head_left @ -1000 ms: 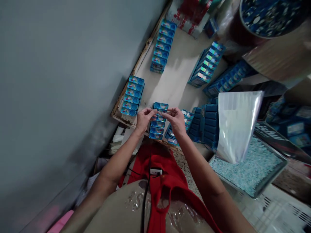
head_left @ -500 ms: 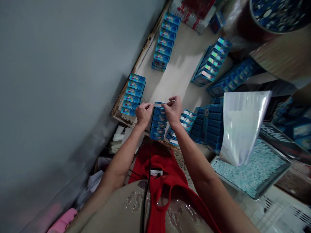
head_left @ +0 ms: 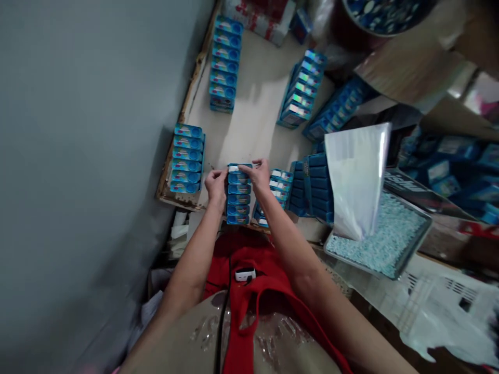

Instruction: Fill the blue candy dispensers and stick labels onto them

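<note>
Blue small boxes [head_left: 238, 200] stand in a row in front of me, near the table's front edge. Across the farthest box lies a shiny whitish sticker [head_left: 234, 169]. My left hand [head_left: 215, 186] is at the left end of that box, thumb and forefinger pinched together at the sticker's edge. From the other side, my right hand [head_left: 259, 175] reaches over with its forefinger stretched onto the sticker's right part and the other fingers raised apart. Just right of my right hand is a second row of blue boxes [head_left: 279, 182] bearing similar shiny stickers.
More box rows stand at the left edge [head_left: 186, 158], farther back [head_left: 225, 62] and to the right [head_left: 303, 85]. A silvery sheet [head_left: 354, 176] leans over a tray of pale turquoise bits [head_left: 405, 223]. A grey wall [head_left: 78, 156] borders the left.
The sticker, held between both hands before, now lies on the farthest box of the row. My right forefinger has straightened onto it. The camera view has shifted and turned.
</note>
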The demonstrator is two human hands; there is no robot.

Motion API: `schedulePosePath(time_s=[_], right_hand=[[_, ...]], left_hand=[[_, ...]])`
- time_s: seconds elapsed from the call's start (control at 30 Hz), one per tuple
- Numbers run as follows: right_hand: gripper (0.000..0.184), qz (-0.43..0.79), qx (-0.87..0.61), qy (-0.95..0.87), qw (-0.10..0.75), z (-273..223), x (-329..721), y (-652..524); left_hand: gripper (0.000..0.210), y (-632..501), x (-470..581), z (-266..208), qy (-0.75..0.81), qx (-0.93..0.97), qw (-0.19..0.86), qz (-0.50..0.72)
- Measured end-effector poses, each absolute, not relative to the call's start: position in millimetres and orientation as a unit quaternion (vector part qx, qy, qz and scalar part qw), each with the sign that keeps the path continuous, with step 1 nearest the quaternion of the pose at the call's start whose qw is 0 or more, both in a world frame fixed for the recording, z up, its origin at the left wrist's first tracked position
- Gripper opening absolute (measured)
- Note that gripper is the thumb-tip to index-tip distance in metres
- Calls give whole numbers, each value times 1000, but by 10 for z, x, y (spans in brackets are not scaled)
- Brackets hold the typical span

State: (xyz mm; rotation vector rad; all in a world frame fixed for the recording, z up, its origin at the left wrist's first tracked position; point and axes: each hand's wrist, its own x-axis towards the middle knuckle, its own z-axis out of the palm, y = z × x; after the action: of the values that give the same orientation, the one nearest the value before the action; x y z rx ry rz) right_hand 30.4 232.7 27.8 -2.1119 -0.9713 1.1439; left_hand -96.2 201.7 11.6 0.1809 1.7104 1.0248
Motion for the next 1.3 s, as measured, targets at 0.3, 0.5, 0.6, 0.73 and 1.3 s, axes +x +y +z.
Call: schedulePosePath(time_s=[0.3, 0.5, 0.6, 0.73, 1.3], right_hand=[[32, 433, -686, -487, 324, 1318, 676, 1819], [9, 283, -691, -558, 363, 2036, 1752, 1467], [14, 176, -729, -543, 378, 2013, 2375, 1734], [29, 90, -731, -597, 317, 1772, 2999, 2364], [43, 106, -597, -782, 147, 1493, 3148, 2367]], left_hand=[[12, 2318, -724, 860, 724, 449, 298, 430], [8, 3161, 799, 1298, 546, 673, 314, 387], [11, 3551, 1429, 1232, 507, 706, 343, 356], [9, 3738, 1736, 1164, 526, 706, 387, 273], [9, 3359, 1441, 1352, 600, 631, 436, 227]])
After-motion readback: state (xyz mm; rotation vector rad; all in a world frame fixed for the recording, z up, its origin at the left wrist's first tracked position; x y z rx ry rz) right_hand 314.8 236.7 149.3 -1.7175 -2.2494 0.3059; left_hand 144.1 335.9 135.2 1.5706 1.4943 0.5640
